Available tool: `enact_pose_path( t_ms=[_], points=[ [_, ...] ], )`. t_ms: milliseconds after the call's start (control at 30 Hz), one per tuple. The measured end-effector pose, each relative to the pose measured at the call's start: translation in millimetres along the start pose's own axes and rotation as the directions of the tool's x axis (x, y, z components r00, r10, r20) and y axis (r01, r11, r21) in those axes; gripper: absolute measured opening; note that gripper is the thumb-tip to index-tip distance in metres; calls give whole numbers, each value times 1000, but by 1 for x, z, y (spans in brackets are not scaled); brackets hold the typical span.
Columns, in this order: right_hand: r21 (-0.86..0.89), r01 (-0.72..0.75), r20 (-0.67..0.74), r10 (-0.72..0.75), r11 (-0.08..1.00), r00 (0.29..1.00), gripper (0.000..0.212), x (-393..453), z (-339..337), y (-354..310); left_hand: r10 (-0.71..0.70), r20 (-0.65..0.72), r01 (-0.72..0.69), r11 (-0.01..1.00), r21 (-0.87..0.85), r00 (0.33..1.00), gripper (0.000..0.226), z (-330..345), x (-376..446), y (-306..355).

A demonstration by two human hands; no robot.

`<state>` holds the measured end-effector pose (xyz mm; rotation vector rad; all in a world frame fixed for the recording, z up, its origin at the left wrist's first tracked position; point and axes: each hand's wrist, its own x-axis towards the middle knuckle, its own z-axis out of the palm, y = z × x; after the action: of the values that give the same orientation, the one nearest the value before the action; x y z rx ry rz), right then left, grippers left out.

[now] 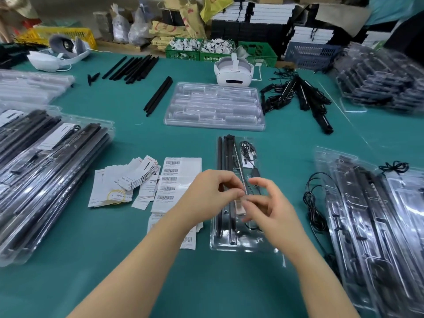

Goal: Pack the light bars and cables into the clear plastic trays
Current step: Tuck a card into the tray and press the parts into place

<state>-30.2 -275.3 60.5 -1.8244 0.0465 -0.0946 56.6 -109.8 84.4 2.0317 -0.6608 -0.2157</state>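
Observation:
A narrow clear plastic tray (pixel 229 245) lies lengthwise on the green table in front of me. It holds black light bars (pixel 226 154) on its left side and a coiled black cable (pixel 247 149) at its upper right. Both hands hover over the tray's middle. My left hand (pixel 210 195) has curled fingers and pinches a small pale strip (pixel 241 206). My right hand (pixel 269 206) pinches the same strip from the right, index finger raised. The strip is blurred, so I cannot tell what it is.
A stack of empty clear trays (pixel 168 121) sits behind, with loose black bars (pixel 158 95) to its left and a heap of bars with cables (pixel 305 97) to its right. Filled trays are piled left (pixel 46 161) and right (pixel 367 216). Barcode labels (pixel 176 177), cards (pixel 128 177) and a headset (pixel 234 73) lie around.

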Motion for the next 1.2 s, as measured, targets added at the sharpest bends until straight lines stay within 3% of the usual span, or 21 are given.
enact_pose_path(
  t_ms=[67,167,233,300,433,633,1200],
  points=[
    [76,-26,-111,35,997,993,37,-3,-8,6,25,-100,-24,1000,10,995,24,2,5,2],
    [-297,-31,-240,-43,954,970,38,-12,-21,23,6,-73,-5,1000,11,997,19,1,13,3],
    [-445,-37,-218,-68,895,973,50,-21,-24,32,-40,65,38,999,33,997,12,4,18,2],
    [-459,-40,-166,-42,888,985,60,-26,-22,41,-93,189,85,995,47,978,7,12,23,2],
    [-598,-28,-44,2,801,999,76,-23,-18,51,-156,322,141,988,69,934,9,27,32,1],
    [-632,-23,-70,-27,775,997,93,-19,-17,59,-174,380,144,984,105,908,13,46,43,1],
    [-629,-41,-100,-29,776,995,101,-16,-18,67,-203,382,97,955,280,902,23,60,50,-1]
  ],
)
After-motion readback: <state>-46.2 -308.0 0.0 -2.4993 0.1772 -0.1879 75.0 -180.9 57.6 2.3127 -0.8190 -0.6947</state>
